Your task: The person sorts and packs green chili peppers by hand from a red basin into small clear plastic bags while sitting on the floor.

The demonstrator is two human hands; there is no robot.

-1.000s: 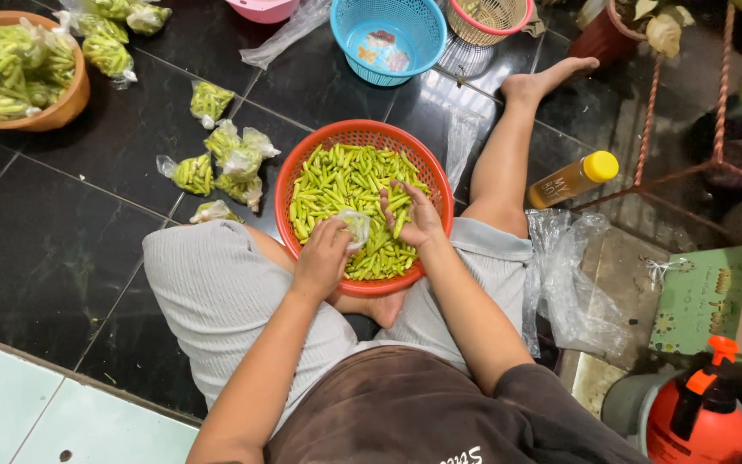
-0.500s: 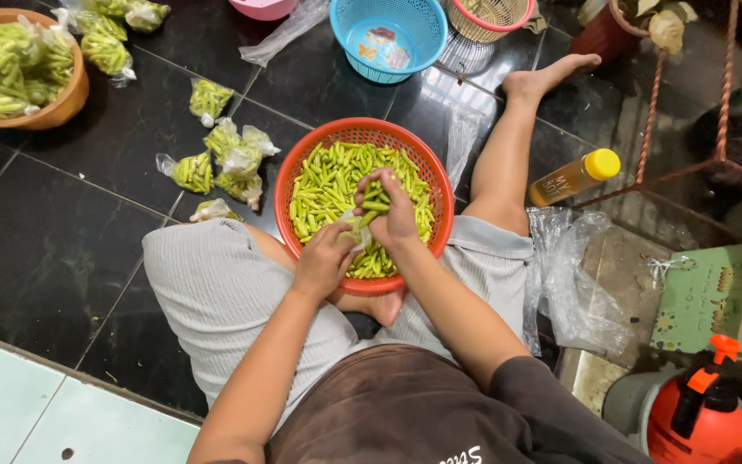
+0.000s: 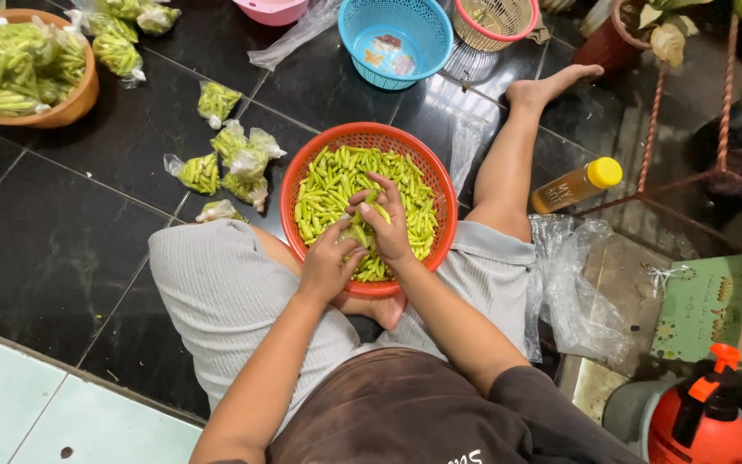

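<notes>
A: Why is the orange basket (image 3: pixel 302 163) sitting in the middle of the frame, right between the knees?

B: It looks like a matter of reach. The person is sitting on the dark tiled floor (image 3: pixel 36 249) with the basket pulled in against the lap, so both hands are working over it without stretching.

A: And the hands themselves?

B: The left hand (image 3: pixel 326 268) is curling around a small clear bag (image 3: pixel 355 234) at the near side of the basket, seemingly holding it steady. The right hand (image 3: pixel 386 225) is lying on top of the green chillies (image 3: pixel 328 185), fingers bent and pinching a few of them just above the bag's mouth. Neither hand is released.

A: What are the chillies looking like?

B: Slim, short, pale green to yellow-green, piled loosely and pointing every way. They are filling most of the basket.

A: And the small packs to the left of centre?

B: Those filled bags (image 3: pixel 232 159) are lying scattered on the floor beside the left knee, probably set down within arm's reach. More are heaped in the brown bowl (image 3: pixel 79 94) at the upper left.

A: Anything on the right side?

B: A yellow-capped bottle (image 3: pixel 575 186) is lying beside the outstretched leg, with crumpled clear plastic (image 3: pixel 573 292) below it, and a blue basket (image 3: pixel 395 34) is standing at the top.
</notes>
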